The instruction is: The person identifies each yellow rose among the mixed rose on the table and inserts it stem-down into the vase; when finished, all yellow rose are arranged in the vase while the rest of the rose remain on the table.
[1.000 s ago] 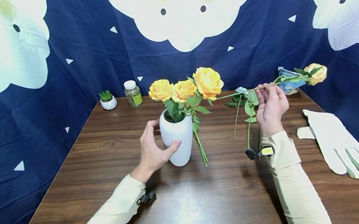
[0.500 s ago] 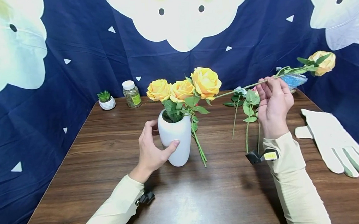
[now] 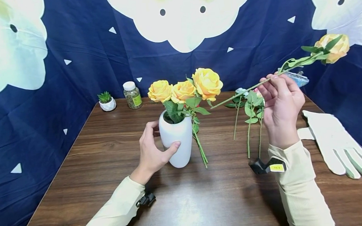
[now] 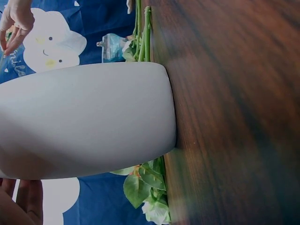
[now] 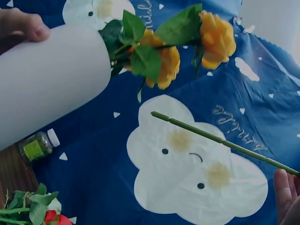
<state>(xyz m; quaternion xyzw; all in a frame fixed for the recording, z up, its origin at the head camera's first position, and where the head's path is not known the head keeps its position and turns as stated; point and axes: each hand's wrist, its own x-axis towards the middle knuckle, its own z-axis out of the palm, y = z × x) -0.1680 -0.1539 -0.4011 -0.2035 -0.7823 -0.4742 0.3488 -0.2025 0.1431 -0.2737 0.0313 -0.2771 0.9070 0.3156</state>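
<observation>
A white vase [image 3: 177,140] stands on the wooden table [image 3: 204,200] with three yellow roses [image 3: 186,89] in it. My left hand [image 3: 153,150] grips the vase's side, thumb in front and fingers behind. My right hand [image 3: 280,99] pinches the green stem [image 3: 244,91] of a fourth yellow rose [image 3: 334,47], held in the air and tilted, bloom up to the right, cut end pointing at the vase. The right wrist view shows that stem [image 5: 220,139] free in the air beside the vase [image 5: 49,77]. The left wrist view is filled by the vase [image 4: 89,119].
More flower stems [image 3: 250,123] lie on the table behind my right hand, and loose stems [image 3: 201,149] lie beside the vase. A white glove [image 3: 336,142] lies at the right edge. A small potted plant [image 3: 107,101] and a jar [image 3: 133,94] stand at the back left.
My right hand has lifted the rose; its bloom rose up and to the right, tilting the stem steeper. The left hand and the vase have stayed put.
</observation>
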